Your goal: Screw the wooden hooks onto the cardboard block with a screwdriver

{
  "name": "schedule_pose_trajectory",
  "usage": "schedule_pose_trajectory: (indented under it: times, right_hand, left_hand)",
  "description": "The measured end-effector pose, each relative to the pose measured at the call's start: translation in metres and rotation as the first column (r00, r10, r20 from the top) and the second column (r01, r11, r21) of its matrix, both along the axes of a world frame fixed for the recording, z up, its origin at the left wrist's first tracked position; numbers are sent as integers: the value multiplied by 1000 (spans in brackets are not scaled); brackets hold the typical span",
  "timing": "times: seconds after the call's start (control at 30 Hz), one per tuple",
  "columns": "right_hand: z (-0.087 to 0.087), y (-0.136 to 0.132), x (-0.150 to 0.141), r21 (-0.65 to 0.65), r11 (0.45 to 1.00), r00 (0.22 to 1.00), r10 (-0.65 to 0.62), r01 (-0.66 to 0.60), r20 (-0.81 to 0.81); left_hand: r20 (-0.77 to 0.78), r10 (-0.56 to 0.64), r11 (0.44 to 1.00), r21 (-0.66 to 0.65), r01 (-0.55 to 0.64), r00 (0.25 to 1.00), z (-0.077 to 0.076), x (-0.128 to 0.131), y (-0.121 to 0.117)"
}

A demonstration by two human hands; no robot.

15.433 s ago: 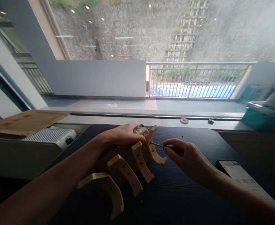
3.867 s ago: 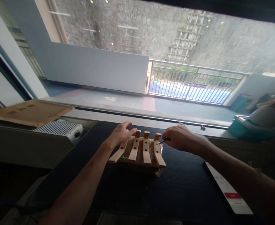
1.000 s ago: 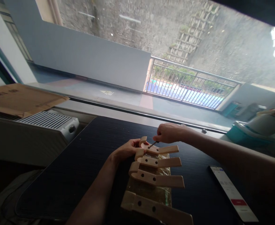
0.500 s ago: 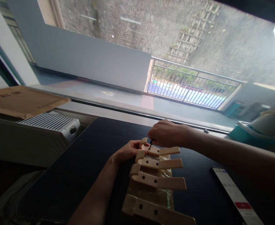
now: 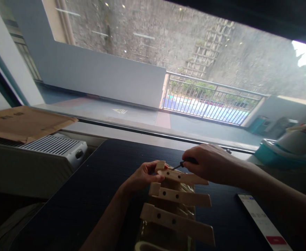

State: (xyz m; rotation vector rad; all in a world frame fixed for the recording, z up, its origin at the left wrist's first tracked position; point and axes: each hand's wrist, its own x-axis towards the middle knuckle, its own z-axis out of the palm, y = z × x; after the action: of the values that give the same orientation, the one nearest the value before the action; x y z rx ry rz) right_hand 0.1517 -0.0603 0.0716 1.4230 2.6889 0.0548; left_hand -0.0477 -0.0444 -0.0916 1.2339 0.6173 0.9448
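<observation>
- Left grip clamped on far hook, lower centre of frame.
- Right grip clamped on screwdriver, tip near hook.
- Phone on desk, lower right.

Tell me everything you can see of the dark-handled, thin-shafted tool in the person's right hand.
The dark-handled, thin-shafted tool looks like a screwdriver: a nearly black handle and a straight, greyish shaft, apparently metal. The right hand has its grip around the handle, hiding part of it. The tool slants down and leftward in the picture, its tip close to the farthest pale wooden hook; whether they touch, I cannot tell.
</observation>
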Motion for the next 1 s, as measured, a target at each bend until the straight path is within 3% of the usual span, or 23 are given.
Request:
schedule_pose_trajectory:
  times: [0.3, 0.37, 0.43, 0.5, 0.57, 0.6, 0.73, 0.87, 0.93, 1.0]
  right_hand:
    - [11, -13, 2, 54, 997, 994, 56, -51, -95]
    - [11, -11, 3, 58, 998, 990, 29, -21, -141]
    - [10, -7, 6, 66, 997, 975, -34, 49, -217]
    - [4, -2, 9, 57, 991, 945, -99, 123, -311]
    - [-6, 3, 10, 22, 987, 912, -141, 162, -386]
    - [-12, 5, 10, 6, 986, 901, -150, 167, -408]
    - [-35, 7, 6, 27, 990, 901, -117, 141, -417]
    - [-40, 1, 6, 36, 991, 894, -103, 132, -435]
    - [-42, -4, 6, 54, 993, 895, -74, 109, -440]
    - [-47, -10, 5, 72, 996, 894, -22, 60, -448]
  left_hand:
    - [85, -4, 999, -31, 6, 996, 3, 1, -4]
    - [101, 110, 994, -28, -108, 989, 1, 2, -2]
    - [127, 341, 938, 16, -346, 931, -2, 3, 2]
    - [190, 560, 808, 92, -582, 806, -5, 5, 8]
    - [252, 642, 712, 154, -685, 724, -7, 6, 13]
    - [264, 647, 700, 166, -695, 715, -7, 6, 14]
    - [235, 572, 778, 148, -610, 786, -2, 0, 11]
    - [224, 426, 884, 102, -456, 876, 16, -11, 6]
    - [186, 480, 870, 20, -492, 857, 29, -15, 9]
    - [47, 523, 852, -59, -520, 851, 42, -16, 14]
